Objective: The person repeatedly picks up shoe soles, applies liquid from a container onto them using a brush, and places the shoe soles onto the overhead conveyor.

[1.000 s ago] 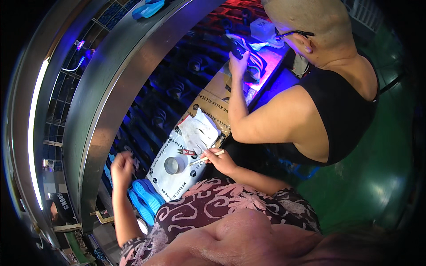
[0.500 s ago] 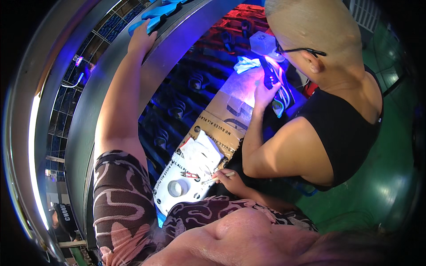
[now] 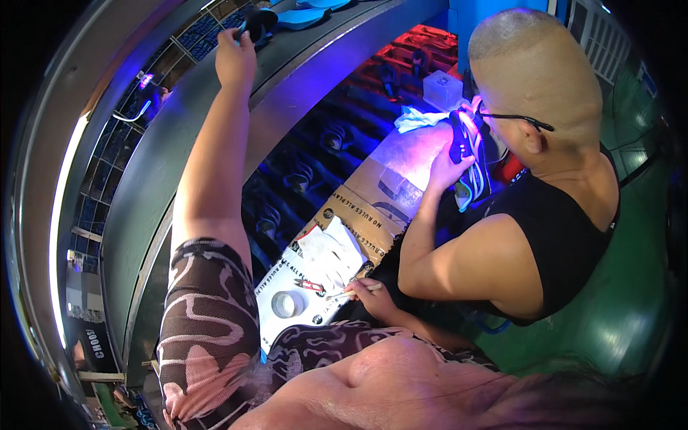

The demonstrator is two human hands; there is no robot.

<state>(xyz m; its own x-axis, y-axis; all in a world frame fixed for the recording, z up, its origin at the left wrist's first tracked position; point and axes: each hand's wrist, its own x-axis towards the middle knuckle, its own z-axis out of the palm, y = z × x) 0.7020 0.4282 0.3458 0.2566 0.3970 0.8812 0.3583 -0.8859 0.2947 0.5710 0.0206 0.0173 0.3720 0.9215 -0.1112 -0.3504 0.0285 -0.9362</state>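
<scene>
1. Left hand (image 3: 235,61), arm stretched far up, fingers closed on a dark shoe (image 3: 256,23) on the upper conveyor (image 3: 337,50).
2. Right hand (image 3: 374,297) low over the bench (image 3: 390,193), pinching a brush (image 3: 352,292).

Tape roll (image 3: 287,304) on cardboard sheet (image 3: 373,208), left of snips (image 3: 309,285).

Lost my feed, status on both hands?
Left hand up on the conveyor, gripping a dark shoe part. Right hand holds a thin brush. Path unobstructed.
</scene>
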